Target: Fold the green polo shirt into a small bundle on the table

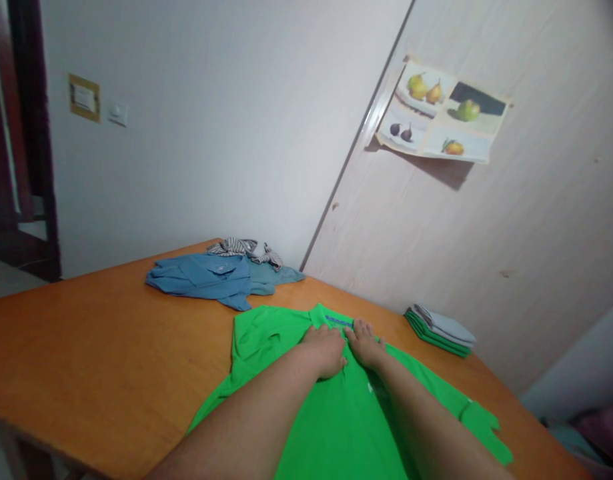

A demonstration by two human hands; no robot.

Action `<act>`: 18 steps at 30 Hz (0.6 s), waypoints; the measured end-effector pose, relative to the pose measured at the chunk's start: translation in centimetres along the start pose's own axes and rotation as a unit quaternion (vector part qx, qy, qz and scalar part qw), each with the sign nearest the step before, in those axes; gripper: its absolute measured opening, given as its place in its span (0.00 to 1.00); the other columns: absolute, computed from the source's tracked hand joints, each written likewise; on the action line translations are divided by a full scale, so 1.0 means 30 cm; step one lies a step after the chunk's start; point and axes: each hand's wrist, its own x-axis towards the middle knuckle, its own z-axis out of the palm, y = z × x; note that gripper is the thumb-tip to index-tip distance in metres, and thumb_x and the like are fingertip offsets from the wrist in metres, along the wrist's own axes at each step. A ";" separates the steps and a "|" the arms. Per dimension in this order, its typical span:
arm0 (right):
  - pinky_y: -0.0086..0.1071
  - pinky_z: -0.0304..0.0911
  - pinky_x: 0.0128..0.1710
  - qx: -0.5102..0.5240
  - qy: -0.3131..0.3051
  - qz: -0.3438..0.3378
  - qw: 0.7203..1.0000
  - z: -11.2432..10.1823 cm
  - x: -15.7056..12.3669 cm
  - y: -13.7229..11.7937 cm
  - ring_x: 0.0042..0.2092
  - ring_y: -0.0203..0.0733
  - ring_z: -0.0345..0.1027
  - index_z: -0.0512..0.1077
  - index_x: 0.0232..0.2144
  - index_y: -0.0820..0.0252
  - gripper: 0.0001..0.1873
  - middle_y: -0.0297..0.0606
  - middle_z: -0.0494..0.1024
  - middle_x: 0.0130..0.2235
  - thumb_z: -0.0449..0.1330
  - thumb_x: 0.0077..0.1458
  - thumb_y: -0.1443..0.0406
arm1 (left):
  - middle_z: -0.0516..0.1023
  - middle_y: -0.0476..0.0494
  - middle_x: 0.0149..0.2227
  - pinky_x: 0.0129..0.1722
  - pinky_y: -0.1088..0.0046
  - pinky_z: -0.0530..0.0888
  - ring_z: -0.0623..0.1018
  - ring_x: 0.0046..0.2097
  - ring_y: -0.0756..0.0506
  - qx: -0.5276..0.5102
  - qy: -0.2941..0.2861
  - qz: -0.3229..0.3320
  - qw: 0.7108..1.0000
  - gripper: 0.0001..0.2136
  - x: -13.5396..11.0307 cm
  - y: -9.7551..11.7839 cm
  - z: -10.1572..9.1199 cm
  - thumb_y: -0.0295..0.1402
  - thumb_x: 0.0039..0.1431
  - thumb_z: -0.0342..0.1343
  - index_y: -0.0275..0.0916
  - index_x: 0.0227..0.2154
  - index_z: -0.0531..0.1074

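A bright green collared shirt lies spread out, front up, with its collar toward the far side and blue tape showing inside the neck. My left hand rests on the shirt just below the collar, fingers slightly bent and thumb apart. Beside it, on the right of the neck opening, my right hand lies with fingers spread on the cloth. A small white mark shows on the chest near my right forearm. My forearms cover parts of the shirt, and its lower end runs out of view.
The shirt lies on an orange-brown table. Behind are a crumpled blue garment and a striped cloth. A folded stack of grey and green clothes sits by the right wall. A fruit poster hangs above.
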 end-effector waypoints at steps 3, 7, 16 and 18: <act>0.64 0.33 0.66 0.027 0.018 -0.012 0.999 -0.018 0.002 0.014 0.73 0.55 0.29 0.44 0.71 0.62 0.41 0.48 0.42 0.73 0.36 0.66 0.44 | 0.73 0.34 0.57 0.54 0.47 0.69 0.70 0.58 0.30 -0.003 0.005 0.007 1.000 0.18 0.002 -0.008 0.002 0.43 0.61 0.55 0.42 0.50 0.73; 0.50 0.38 0.69 0.065 0.053 -0.042 0.996 -0.046 -0.021 0.039 0.72 0.49 0.34 0.48 0.70 0.67 0.41 0.49 0.47 0.72 0.31 0.68 0.46 | 0.72 0.34 0.58 0.53 0.48 0.70 0.71 0.58 0.31 -0.027 0.030 -0.003 0.999 0.22 0.007 -0.024 0.010 0.44 0.57 0.59 0.41 0.53 0.70; 0.43 0.42 0.70 0.162 0.069 -0.262 0.949 -0.018 -0.211 0.021 0.71 0.45 0.44 0.53 0.69 0.59 0.41 0.42 0.53 0.70 0.42 0.65 0.42 | 0.62 0.34 0.66 0.59 0.47 0.66 0.64 0.66 0.31 -0.088 0.061 -0.017 0.994 0.36 0.015 -0.046 0.034 0.42 0.53 0.61 0.43 0.64 0.56; 0.43 0.41 0.70 0.141 0.059 -0.280 0.948 -0.010 -0.237 0.007 0.71 0.44 0.42 0.52 0.70 0.59 0.39 0.41 0.51 0.71 0.42 0.66 0.44 | 0.62 0.35 0.67 0.60 0.48 0.66 0.64 0.66 0.32 -0.097 0.066 -0.014 0.993 0.35 0.016 -0.049 0.037 0.40 0.54 0.60 0.44 0.64 0.56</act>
